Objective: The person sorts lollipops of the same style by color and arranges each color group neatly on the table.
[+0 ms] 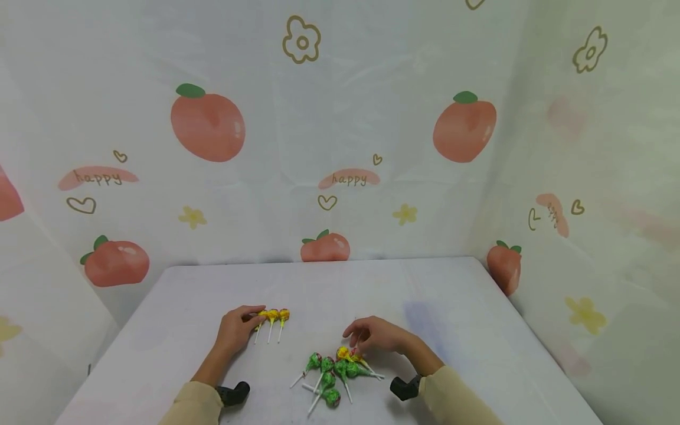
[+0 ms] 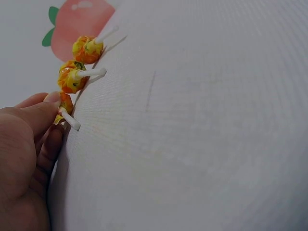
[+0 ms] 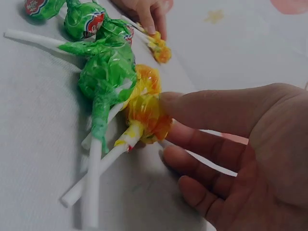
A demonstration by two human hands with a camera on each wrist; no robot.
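Note:
Three yellow-orange wrapped lollipops stand side by side in a row at the left of the table, white sticks toward me. My left hand [image 1: 235, 329] pinches the head of the leftmost lollipop [image 2: 66, 102] between thumb and finger; the middle lollipop [image 2: 72, 77] and the right-hand lollipop [image 2: 87, 49] lie beside it. Over the loose pile, my right hand [image 1: 379, 334] has thumb and forefinger on the head of a yellow lollipop [image 3: 144, 115], its other fingers loosely bent. Another yellow lollipop [image 3: 149, 77] lies just behind, partly hidden by a green lollipop [image 3: 108, 77].
Several green lollipops [image 1: 327, 381] lie crossed in the pile at the table's front middle, nearer me than the yellow ones. The white table [image 1: 425, 283] ends at a printed curtain [image 1: 260, 206] behind. Black straps with camera mounts [image 1: 405, 388] sit at both wrists.

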